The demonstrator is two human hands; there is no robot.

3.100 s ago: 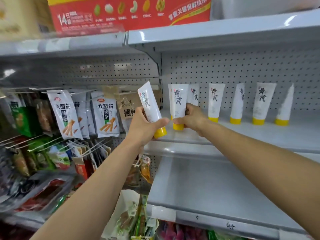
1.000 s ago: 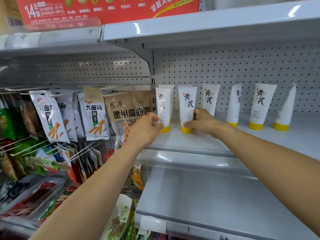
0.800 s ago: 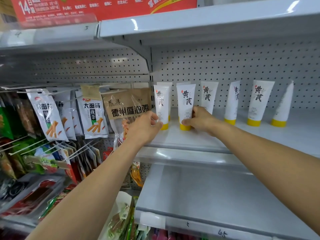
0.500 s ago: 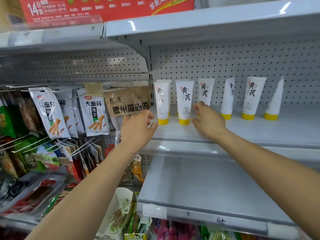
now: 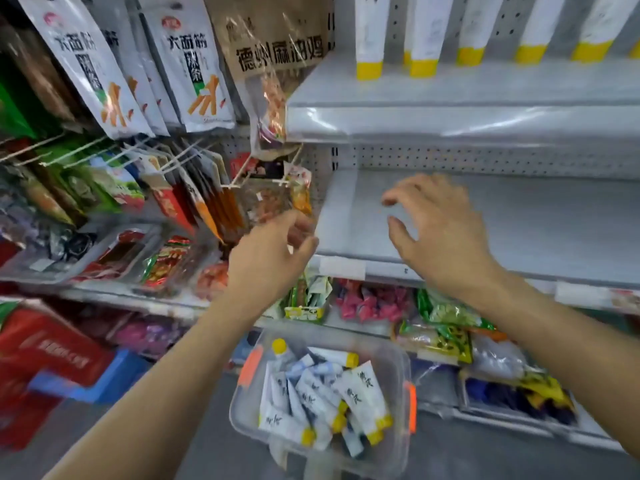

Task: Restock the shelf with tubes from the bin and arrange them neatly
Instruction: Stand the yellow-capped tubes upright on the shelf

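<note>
Both empty hands above tube bin

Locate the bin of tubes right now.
Head view, bottom centre: the clear bin sits on the floor, below the left hand and right hand, near the snack packets.

The tubes are white with black lettering and yellow caps, the bin clear with orange latches, the right shelf pale grey

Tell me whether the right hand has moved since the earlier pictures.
Yes: the right hand dropped from the standing tubes to the lower shelf.
</note>
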